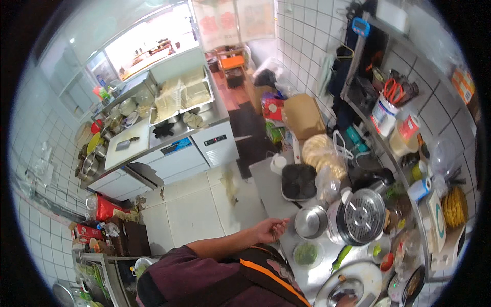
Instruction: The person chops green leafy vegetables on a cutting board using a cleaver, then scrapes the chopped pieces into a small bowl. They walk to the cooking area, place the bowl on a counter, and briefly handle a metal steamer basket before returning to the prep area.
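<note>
My left hand (271,230) hangs at the near edge of the steel worktop (264,172), its fingers loosely curled. Whether anything is in them is too small to tell. Close by stand an open steel pot (311,221) and a clear round tub (308,253) of chopped greens. Part of my right hand (347,301) shows at the bottom rim, over a shiny round metal dish or lid (345,289). Its grip is hidden. Under the metal piece lies a round white chopping board (370,273), with a blade-like metal piece (366,300) beside my right hand. A long green pepper (341,258) rests behind the board.
A cooker with a perforated steamer insert (364,217) stands behind the pot. Further left are a black four-cup pan (299,181) and bagged pale dough-like rounds (324,153). A loaded shelf (383,134) runs above. Across the floor, a cleaver (127,143) lies on another board.
</note>
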`<state>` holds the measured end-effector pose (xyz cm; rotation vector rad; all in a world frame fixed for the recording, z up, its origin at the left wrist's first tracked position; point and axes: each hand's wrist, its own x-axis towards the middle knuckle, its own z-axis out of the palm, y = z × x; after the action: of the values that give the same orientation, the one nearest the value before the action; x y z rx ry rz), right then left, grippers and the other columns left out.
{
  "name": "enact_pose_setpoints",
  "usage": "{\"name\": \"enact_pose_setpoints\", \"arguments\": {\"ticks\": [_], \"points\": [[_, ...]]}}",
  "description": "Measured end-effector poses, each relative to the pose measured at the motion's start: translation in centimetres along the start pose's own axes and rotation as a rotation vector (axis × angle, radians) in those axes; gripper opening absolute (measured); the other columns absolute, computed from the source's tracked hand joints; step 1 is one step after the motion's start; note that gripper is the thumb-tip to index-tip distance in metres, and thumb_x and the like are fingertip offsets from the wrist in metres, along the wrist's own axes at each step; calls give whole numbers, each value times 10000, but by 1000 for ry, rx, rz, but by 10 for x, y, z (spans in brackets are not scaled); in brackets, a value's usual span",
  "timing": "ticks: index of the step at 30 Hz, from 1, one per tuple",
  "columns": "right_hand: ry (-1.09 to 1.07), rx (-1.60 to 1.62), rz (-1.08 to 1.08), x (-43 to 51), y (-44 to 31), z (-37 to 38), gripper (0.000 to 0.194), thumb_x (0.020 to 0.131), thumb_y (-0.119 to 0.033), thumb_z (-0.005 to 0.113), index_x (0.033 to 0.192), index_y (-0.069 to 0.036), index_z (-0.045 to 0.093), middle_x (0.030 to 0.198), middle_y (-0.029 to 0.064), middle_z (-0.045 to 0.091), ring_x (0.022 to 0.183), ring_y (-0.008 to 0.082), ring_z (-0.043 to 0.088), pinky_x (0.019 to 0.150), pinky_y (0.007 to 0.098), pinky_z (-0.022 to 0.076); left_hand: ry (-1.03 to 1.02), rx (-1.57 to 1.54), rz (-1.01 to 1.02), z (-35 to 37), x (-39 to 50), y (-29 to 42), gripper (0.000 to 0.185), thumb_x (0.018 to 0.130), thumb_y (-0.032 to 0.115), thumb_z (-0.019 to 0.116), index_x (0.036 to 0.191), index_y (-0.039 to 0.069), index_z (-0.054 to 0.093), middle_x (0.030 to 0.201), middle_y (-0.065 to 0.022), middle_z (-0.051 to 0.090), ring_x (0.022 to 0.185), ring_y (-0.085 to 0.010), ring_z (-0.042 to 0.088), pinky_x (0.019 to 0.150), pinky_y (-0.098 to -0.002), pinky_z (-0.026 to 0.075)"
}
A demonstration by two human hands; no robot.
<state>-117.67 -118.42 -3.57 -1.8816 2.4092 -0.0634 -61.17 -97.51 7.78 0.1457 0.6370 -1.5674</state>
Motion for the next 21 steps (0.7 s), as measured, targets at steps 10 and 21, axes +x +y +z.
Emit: {"name": "enact_pose_setpoints", "arguments": {"ticks": [10, 21], "points": [[423, 483, -841, 22, -254, -175, 232, 881, -29, 643, 1102, -48, 713, 958, 182, 702, 886, 392, 670, 864, 430, 537, 15, 34, 5, -12, -28, -35, 305, 984, 54, 551, 1288, 49, 566, 935, -45, 595, 704, -99, 540, 546, -184, 488], [88, 5, -929, 86, -391, -125, 133, 854, -160, 654, 898, -44, 702, 909, 189, 723, 871, 384, 708, 780, 500, 568, -1, 85, 154, -28, -59, -29, 329, 999, 70, 536, 1327, 53, 553, 939, -54, 587, 703, -107, 549, 548, -190, 502]]}}
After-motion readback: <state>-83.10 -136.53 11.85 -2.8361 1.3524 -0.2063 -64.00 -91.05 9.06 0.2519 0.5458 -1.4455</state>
